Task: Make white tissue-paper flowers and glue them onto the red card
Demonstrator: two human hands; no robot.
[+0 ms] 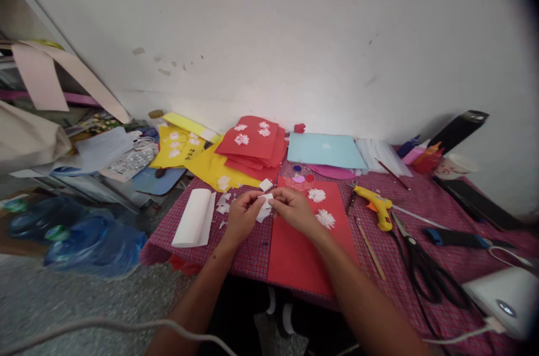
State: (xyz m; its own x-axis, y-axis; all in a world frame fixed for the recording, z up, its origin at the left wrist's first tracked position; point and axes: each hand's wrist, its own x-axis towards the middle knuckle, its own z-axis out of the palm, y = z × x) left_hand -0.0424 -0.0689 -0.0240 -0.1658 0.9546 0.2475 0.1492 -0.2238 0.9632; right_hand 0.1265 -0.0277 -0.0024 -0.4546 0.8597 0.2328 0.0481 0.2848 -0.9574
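Note:
A small piece of white paper [266, 202] is pinched between the fingertips of my left hand [244, 213] and my right hand [295, 209]. Both hands hover over the left edge of a red sheet [303, 258]. Two white paper flowers [316, 195] sit on that sheet, just past my right hand. Left of my left hand lie scattered white paper scraps [223, 204] and a folded roll of white paper [192, 217]. Another small white square [265, 185] shows just beyond my fingers.
On the right lie a yellow glue gun [379, 204], black scissors [425, 263], a wooden stick [370, 249] and a white box [501, 294]. Behind stand red cards [252, 142], yellow sheets [219, 168], a paint palette [298, 176] and blue paper [326, 151]. A cable [126, 322] crosses the lower left.

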